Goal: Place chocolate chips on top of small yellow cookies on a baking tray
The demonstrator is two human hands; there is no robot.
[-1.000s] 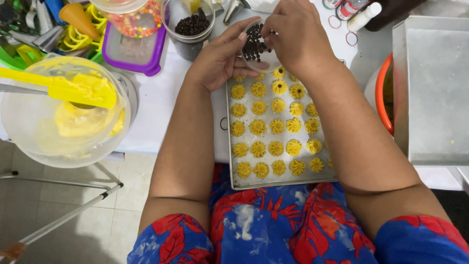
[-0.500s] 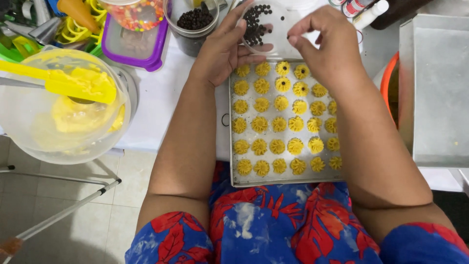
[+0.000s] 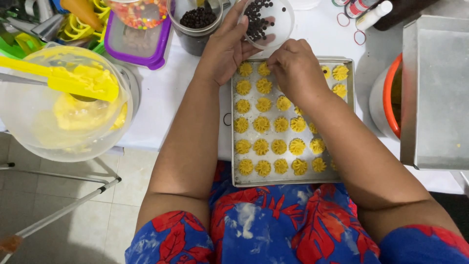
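Two bare hands meet at the far end of a metal baking tray (image 3: 342, 178) that lies on the white table edge and partly over the person's lap. The tray carries rows of piped yellow cookie rosettes (image 3: 281, 144), set close but apart from one another. The left hand (image 3: 227, 46) cups a small clear lid (image 3: 273, 22) from the side, fingers curled round its rim and thumb beneath, holding it just beyond the tray's far rim; the lid bears a scatter of dark chocolate chips (image 3: 254, 22). The right hand (image 3: 295, 71) hovers low over the top rows of rosettes, its fingers bunched together and pointing down toward the dough; they look pinched on something small, perhaps a chip, though the knuckles hide the tips and I cannot tell for sure.

Just left of the lid stands a clear tub of more dark chips (image 3: 198, 19), and beside that a purple-rimmed box (image 3: 141, 46) with a jar of coloured sprinkles (image 3: 137, 12) upon it. Farther left, a large clear mixing bowl (image 3: 29, 132) holds yellow dough, with a yellow spatula (image 3: 73, 80) lying across it. To the right of the tray a second, upturned metal tray (image 3: 435, 93) rests over an orange-rimmed bucket (image 3: 388, 98). Rubber bands (image 3: 360, 36) lie on the white cloth near the far right corner
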